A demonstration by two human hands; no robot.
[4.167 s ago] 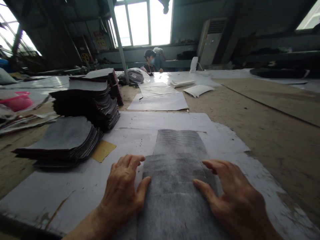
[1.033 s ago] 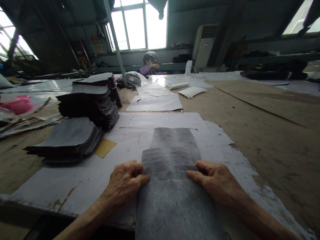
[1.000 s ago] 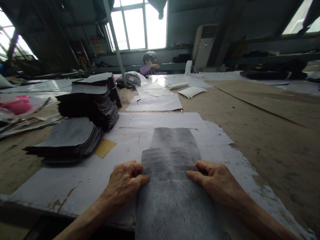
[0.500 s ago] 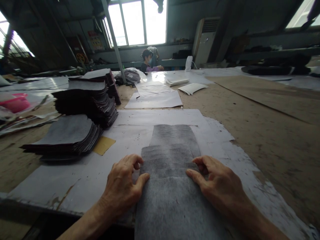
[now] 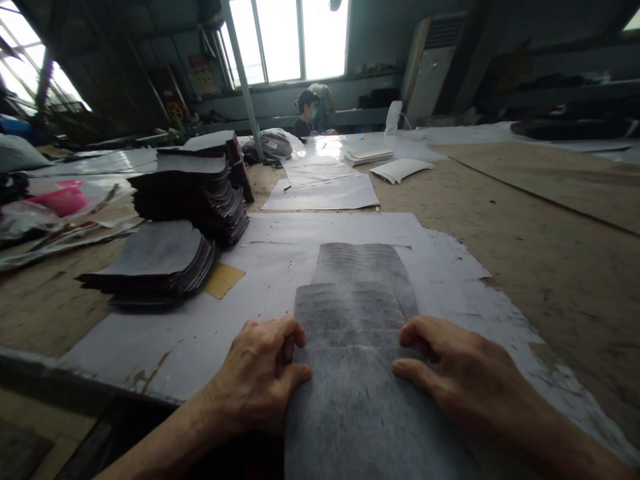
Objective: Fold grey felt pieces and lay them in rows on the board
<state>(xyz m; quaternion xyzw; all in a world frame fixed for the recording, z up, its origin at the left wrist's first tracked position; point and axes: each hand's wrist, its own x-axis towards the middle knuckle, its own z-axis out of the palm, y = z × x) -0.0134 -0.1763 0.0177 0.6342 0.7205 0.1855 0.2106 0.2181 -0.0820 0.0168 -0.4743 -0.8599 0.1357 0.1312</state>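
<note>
Grey felt-like sheets [image 5: 350, 400] lie in front of me, the nearest running off the bottom of the view. Another wavy grey sheet [image 5: 363, 263] lies beyond and partly under it. My left hand [image 5: 267, 370] is at the left edge of the near sheet, thumb on its top and fingers curled at the side. My right hand [image 5: 450, 373] holds the opposite edge the same way, thumb on top. The undersides of the fingers are hidden. White paper [image 5: 265, 287] covers the table under the sheets.
Two stacks of dark-edged grey pieces, a near stack [image 5: 155, 260] and a taller stack [image 5: 190, 193], stand at left beside a yellow card [image 5: 225, 280]. White papers [image 5: 325, 190], a pink basin [image 5: 63, 199] and a pole [image 5: 245, 80] are farther off. A person [image 5: 306, 113] sits across the table.
The view has swung a little left, so things appear farther right. Both hands have shifted nearer to me along the sheet's edges. The thumbs and fingers opened slightly from their earlier pinch.
</note>
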